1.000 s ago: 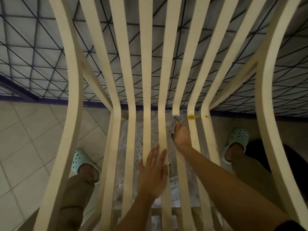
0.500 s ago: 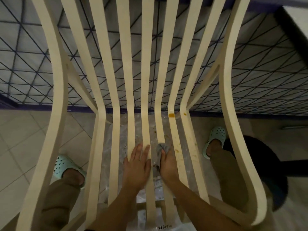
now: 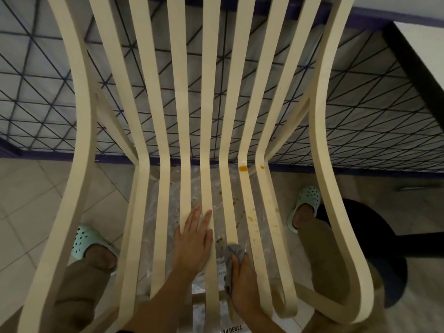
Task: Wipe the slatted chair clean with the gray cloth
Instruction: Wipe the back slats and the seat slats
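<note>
The cream slatted chair (image 3: 209, 131) fills the head view, its long slats running from the backrest down into the seat. My right hand (image 3: 242, 280) grips the gray cloth (image 3: 231, 254) around a middle seat slat near the front. My left hand (image 3: 193, 241) lies flat with straight fingers across two seat slats just to the left. An orange-brown blob (image 3: 243, 168) sits at the bend of the slat to the right, with a smaller spot (image 3: 262, 167) beside it and smears (image 3: 252, 216) lower down that slat.
A clear plastic sheet (image 3: 217, 200) with specks lies on the tiled floor under the seat. My feet in pale green clogs (image 3: 85, 239) (image 3: 308, 198) stand either side. A tiled wall is behind; a dark table base (image 3: 374, 239) stands at the right.
My right hand has slid the cloth down the slat from the seat's bend toward the front edge. My left hand stays flat on the slats. The view has shifted right.
</note>
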`<state>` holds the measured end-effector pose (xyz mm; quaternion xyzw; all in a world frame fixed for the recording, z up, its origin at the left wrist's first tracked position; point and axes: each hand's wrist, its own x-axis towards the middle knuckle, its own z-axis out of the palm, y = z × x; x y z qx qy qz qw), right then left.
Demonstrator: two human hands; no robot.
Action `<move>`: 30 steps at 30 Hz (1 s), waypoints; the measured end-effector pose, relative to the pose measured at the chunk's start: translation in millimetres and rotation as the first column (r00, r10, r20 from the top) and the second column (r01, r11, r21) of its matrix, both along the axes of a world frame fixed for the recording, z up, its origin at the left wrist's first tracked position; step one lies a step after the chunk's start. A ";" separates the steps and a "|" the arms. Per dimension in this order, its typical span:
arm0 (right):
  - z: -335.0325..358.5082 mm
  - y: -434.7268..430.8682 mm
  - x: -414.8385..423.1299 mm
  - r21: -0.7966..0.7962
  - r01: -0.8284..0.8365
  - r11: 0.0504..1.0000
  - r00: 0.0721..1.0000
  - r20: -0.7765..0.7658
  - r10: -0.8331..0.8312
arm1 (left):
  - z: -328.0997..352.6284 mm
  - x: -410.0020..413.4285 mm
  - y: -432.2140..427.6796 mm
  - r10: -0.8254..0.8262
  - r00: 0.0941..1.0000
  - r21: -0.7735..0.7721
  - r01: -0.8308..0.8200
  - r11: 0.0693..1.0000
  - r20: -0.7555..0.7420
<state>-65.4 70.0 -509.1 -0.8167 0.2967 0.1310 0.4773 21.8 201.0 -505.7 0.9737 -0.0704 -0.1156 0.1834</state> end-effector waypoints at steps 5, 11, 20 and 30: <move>2.0 3.7 36.2 -0.059 0.007 0.998 0.995 0.103 -0.001 | -0.1 -0.4 1.8 -0.006 1.000 -0.013 0.006 1.000 -0.008; 1.1 1.4 101.6 0.036 -0.014 0.999 0.982 0.187 0.007 | -2.7 1.4 1.4 -0.009 1.000 -0.001 0.009 1.000 -0.004; 3.0 -1.2 180.2 0.039 -0.074 0.997 0.948 0.312 0.058 | -3.8 1.7 2.2 -0.005 0.997 -0.021 0.004 1.000 -0.075; 1.8 2.3 269.7 0.047 -0.033 0.998 0.977 0.212 0.022 | -3.1 0.9 1.0 0.019 1.000 -0.046 -0.019 0.999 -0.014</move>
